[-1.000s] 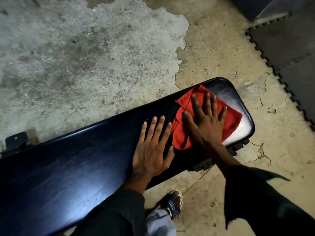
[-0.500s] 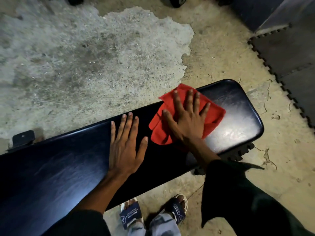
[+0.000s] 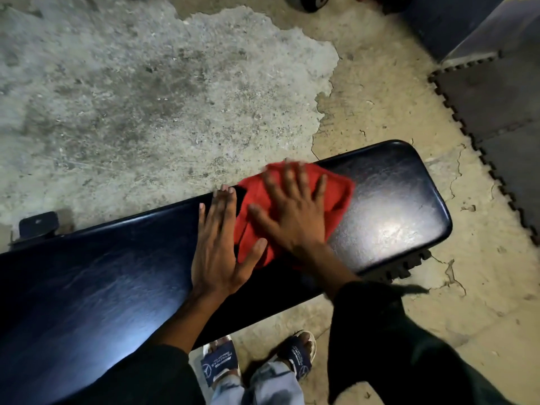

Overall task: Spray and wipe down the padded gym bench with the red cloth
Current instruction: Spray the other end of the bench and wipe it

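There was one padded table [image 3: 388, 200], one red cloth [image 3: 336, 191], two hands, left [image 3: 216, 247] and right [image 3: 295, 217], two sandalled feet [image 3: 219, 363], and one dark wheel [image 3: 309, 1] at the top edge.

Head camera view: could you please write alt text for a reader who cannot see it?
A person's right hand presses a red cloth flat on a black padded bench, while the left hand rests flat beside it. Below are sandalled feet on cracked concrete floor.
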